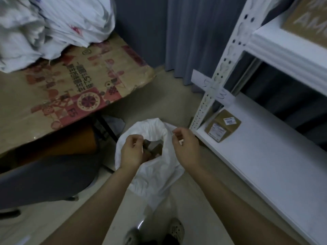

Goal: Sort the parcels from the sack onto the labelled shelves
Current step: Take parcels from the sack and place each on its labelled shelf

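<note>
Sack: a white sack (pixel 155 175) is held open at the lower centre of the frame, above the floor (pixel 164 103), with its mouth turned upward.
Left hand: the left hand (pixel 131 152) is clenched on the left rim of the sack, the cloth pinched between curled fingers.
Right hand: the right hand (pixel 185 147) is closed on the right rim, which is pinched at the fingertips.
Parcels in sack: brown parcels (pixel 156 149) are dimly seen inside the mouth, between the two hands; their number cannot be told.
Shelf unit: a white shelf unit (pixel 286 48) is set along the right of the frame. Its perforated upright (pixel 228 57) stands just right of the sack, between the sack and the shelves.
Lower shelf: on the lower shelf (pixel 265 165) a flat brown parcel (pixel 223 126) with white labels is laid at the near corner, just behind the upright.
Label: a white paper sheet (pixel 200 78) is fixed across the upright; its writing is blurred.
Upper shelf: a cardboard box (pixel 307 20) is cropped at the upper right corner.
Surface: at the left, a surface is covered by printed cardboard (pixel 79 82); white sacks (pixel 53 23) are piled at the upper left.
Chair: a dark chair (pixel 44 177) is placed at the lower left, close beside the sack.
Curtain: a grey curtain (pixel 194 32) is hung at the top centre.
</note>
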